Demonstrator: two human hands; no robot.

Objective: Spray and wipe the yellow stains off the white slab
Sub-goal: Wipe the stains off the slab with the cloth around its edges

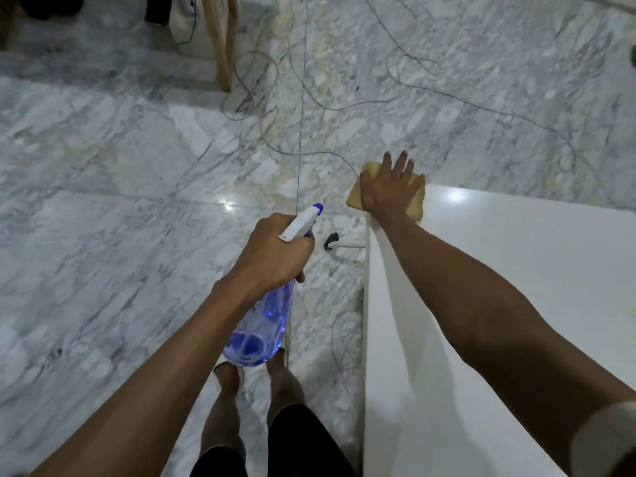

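Head: right hand (pixel 389 187) presses cloth (pixel 414 201) flat; left hand (pixel 272 249) grips spray bottle (pixel 261 325).

Your white slab (pixel 516 287) is glossy and flat, with a bright glare spot near its far edge. Your yellow cloth (pixel 418 201) lies flattened on the slab's far left corner, partly overhanging the edge. Your spray bottle (pixel 261 325), clear with blue liquid and a white-and-blue nozzle, hangs tilted just left of the slab, nozzle pointing away from you.

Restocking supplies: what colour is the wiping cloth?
Yellowish tan cloth, seen from the head view.
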